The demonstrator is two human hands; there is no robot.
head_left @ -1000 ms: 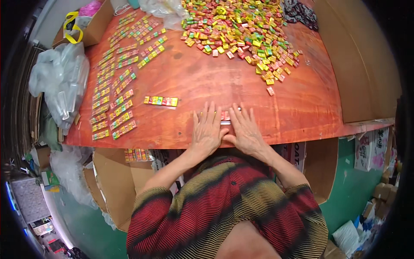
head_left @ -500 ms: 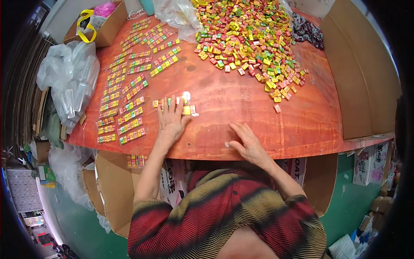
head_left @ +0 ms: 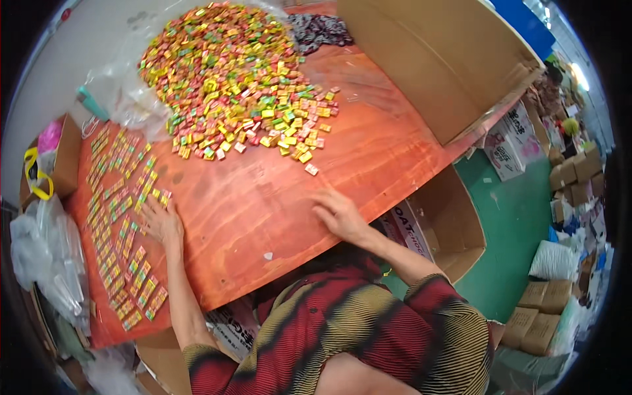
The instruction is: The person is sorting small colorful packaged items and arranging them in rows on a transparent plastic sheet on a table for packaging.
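My left hand (head_left: 162, 224) lies with fingers spread over a short row of small wrapped sweets (head_left: 162, 195), at the right side of the laid-out rows. Its fingertips touch the sweets and partly cover them. The neat rows of sweets (head_left: 125, 263) are yellow, red and green blocks set side by side. My right hand (head_left: 340, 215) hovers over or rests on the red tabletop (head_left: 237, 217), fingers apart and slightly bent, holding nothing. Just beyond it lies a single pinkish sweet (head_left: 311, 169). Farther back spreads a large loose heap of sweets (head_left: 224, 72).
A tall cardboard sheet (head_left: 428, 59) stands along the right side. Clear plastic bags (head_left: 49, 257) hang at the left edge, by a carton (head_left: 66, 158) with a yellow-handled bag. Dark patterned cloth (head_left: 319, 31) lies behind the heap. A small whitish scrap (head_left: 268, 256) sits near the front edge.
The view has swung toward the right. My left hand has moved leftward with the sweets under it, to beside the rows. My right hand remains free, farther from the left one.
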